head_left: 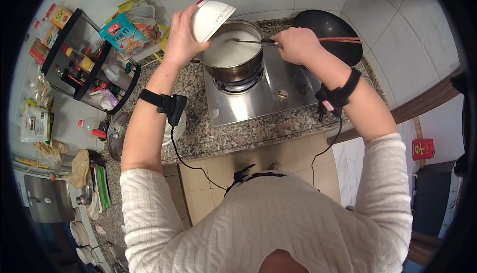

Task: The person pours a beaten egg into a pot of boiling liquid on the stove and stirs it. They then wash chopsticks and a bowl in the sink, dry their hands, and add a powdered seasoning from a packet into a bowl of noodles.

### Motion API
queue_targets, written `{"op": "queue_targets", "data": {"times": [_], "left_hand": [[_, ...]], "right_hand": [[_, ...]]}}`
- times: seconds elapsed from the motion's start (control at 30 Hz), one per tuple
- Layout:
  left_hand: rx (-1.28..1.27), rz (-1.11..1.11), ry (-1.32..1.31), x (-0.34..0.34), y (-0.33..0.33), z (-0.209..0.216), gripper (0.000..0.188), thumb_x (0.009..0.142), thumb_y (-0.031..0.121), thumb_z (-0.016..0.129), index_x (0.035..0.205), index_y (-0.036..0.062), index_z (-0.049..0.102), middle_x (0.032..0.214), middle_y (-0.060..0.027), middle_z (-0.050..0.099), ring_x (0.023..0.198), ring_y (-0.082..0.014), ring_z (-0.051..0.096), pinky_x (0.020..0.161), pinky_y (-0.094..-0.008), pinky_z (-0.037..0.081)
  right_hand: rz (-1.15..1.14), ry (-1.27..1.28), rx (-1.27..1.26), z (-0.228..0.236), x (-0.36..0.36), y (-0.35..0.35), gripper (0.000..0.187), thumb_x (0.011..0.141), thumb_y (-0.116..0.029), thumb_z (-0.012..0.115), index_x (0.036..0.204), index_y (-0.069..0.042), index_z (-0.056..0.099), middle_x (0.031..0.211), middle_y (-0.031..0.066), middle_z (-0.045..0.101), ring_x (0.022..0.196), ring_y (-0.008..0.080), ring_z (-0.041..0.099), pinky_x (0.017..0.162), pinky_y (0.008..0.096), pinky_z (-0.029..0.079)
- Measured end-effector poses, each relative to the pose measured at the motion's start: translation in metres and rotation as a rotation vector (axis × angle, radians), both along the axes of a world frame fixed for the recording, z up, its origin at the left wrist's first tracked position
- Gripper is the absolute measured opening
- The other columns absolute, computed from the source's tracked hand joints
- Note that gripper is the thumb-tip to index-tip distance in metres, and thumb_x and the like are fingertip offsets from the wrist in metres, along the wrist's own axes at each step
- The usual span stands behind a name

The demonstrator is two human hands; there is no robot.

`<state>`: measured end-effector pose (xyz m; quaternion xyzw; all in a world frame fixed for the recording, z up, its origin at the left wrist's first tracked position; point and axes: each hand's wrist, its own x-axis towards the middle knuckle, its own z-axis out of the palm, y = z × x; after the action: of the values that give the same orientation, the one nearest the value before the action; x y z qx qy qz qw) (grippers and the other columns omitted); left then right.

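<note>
My left hand (182, 37) grips a white bowl (211, 20) with a red foot. The bowl is tipped on its side above the left rim of a steel pot (231, 70), its mouth toward the pot. Milky white liquid (233, 53) fills much of the pot, which stands on a gas burner. My right hand (298, 45) is closed round a slim dark-handled utensil (256, 42), its far end at the liquid. Reddish-brown chopsticks (342, 40) stick out to the right of that hand, over the wok; whether they are held too, I cannot tell.
A black wok (330, 29) sits on the right of the steel stove (256, 105). Left on the granite counter (203, 136) are a blue food packet (121, 35), a black rack (82, 56) of bottles and a glass lid (118, 131). Cables hang from both wrist bands.
</note>
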<state>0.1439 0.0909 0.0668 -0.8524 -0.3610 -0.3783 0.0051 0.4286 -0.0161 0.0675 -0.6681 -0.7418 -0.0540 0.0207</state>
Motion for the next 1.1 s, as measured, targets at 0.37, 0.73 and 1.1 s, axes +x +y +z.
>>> {"op": "queue_targets", "data": {"times": [0.37, 0.73, 1.1], "left_hand": [[0.004, -0.040, 0.016, 0.008, -0.001, 0.007, 0.096, 0.059, 0.011, 0.086, 0.142, 0.0113, 0.038, 0.132, -0.0180, 0.044, 0.125, -0.0379, 0.046, 0.108, -0.0433, 0.043], [-0.021, 0.029, -0.054, 0.003, 0.006, 0.002, 0.097, 0.059, 0.013, 0.087, 0.143, 0.0097, 0.037, 0.133, -0.0187, 0.044, 0.127, -0.0354, 0.046, 0.109, -0.0423, 0.042], [-0.736, 0.188, -0.841, -0.008, 0.011, -0.020, 0.085, 0.074, 0.020, 0.084, 0.138, 0.0063, 0.030, 0.128, -0.0178, 0.048, 0.107, -0.0276, 0.059, 0.063, -0.0354, 0.061]], "right_hand": [[0.164, -0.056, -0.022, 0.031, -0.006, -0.041, 0.028, 0.081, -0.013, 0.061, 0.105, -0.016, 0.075, 0.094, 0.0125, 0.073, 0.091, 0.0302, 0.071, 0.079, 0.0425, 0.057], [-0.032, -0.022, -0.076, 0.000, 0.009, -0.003, 0.034, 0.086, -0.023, 0.062, 0.119, -0.020, 0.071, 0.098, 0.0137, 0.073, 0.094, 0.0306, 0.070, 0.083, 0.0424, 0.057], [-0.152, 1.015, -0.674, 0.032, 0.030, 0.039, 0.024, 0.090, -0.018, 0.058, 0.110, -0.007, 0.065, 0.074, 0.0076, 0.071, 0.045, 0.0043, 0.049, 0.038, 0.0222, 0.030]]}}
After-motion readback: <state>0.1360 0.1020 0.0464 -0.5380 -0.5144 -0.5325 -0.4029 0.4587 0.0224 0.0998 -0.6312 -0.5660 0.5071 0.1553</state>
